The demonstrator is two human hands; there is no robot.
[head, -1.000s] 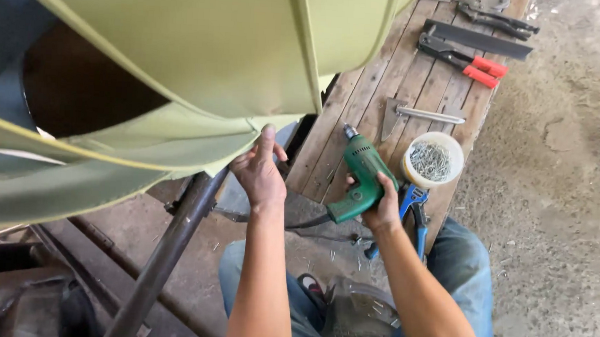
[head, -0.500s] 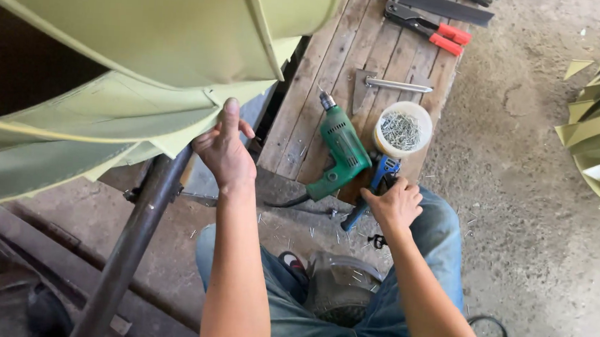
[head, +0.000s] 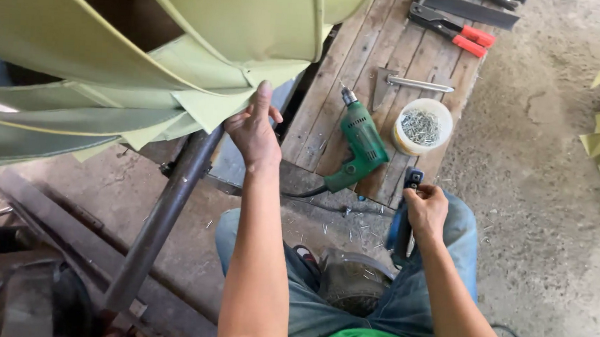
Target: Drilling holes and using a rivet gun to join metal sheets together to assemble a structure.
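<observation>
Left hand [head: 252,129] is pinched on the green sheet-metal flap [head: 210,107], its upper part cut off by the frame. Right hand [head: 424,209] is closed round a blue-handled tool [head: 406,220], head hidden. Green drill [head: 361,143] lies on the wooden bench [head: 363,47], beside a tub [head: 422,126] of small fasteners.

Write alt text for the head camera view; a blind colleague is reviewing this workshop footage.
A seated person's left hand pinches the edge of a pale green sheet-metal piece, while the right hand grips a blue-handled hand tool by the knee. A green electric drill and a white tub of small fasteners lie on the wooden pallet.
</observation>
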